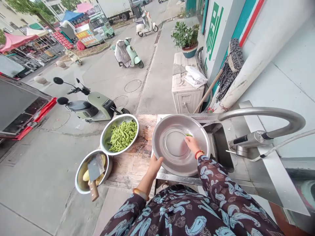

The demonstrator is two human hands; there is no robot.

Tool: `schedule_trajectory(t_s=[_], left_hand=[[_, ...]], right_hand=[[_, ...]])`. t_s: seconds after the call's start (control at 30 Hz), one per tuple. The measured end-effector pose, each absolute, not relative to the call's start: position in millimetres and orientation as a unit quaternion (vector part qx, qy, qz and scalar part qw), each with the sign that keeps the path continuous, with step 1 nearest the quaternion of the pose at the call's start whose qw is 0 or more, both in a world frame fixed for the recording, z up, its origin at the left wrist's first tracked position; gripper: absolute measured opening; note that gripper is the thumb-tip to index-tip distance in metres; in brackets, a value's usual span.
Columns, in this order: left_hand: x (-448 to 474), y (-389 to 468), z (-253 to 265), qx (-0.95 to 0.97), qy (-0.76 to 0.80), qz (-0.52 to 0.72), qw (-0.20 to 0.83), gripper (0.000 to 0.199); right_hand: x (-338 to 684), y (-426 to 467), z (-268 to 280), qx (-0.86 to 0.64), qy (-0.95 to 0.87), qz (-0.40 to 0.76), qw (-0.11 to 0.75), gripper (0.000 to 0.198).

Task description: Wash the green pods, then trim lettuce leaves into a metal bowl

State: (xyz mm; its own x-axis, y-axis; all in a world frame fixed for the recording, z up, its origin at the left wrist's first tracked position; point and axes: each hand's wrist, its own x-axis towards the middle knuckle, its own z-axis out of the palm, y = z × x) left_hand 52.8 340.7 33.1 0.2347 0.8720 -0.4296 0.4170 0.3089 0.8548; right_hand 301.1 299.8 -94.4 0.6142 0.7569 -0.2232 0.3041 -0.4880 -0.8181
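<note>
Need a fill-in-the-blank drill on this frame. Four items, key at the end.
1. Of the left hand and right hand, both at the large basin, the one nearer the faucet is the ____.
2. The right wrist's bracelet is coloured ____.
3. The pods are coloured ____.
4. The cleaver has a handle made of ____.

Key: right; red; green; wood

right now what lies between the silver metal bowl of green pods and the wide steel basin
The head view shows worn brown wooden tabletop between the metal bowl and steel basin.
</note>
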Motion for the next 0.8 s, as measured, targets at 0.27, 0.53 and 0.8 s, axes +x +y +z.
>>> schedule_trajectory(t_s=[0.27,0.53,0.8], left_hand=[[50,343,28,0.540,0.586,0.195,0.572,0.044],[51,345,23,0.540,0.590,0.202,0.566,0.040],[52,345,26,0.543,0.581,0.198,0.574,0.034]], right_hand=[[287,325,-106,-0.840,-0.326,0.269,0.342,0.023],[275,323,-97,-0.843,-0.364,0.255,0.304,0.026],[248,305,-74,-0.818,-0.404,0.241,0.330,0.021]])
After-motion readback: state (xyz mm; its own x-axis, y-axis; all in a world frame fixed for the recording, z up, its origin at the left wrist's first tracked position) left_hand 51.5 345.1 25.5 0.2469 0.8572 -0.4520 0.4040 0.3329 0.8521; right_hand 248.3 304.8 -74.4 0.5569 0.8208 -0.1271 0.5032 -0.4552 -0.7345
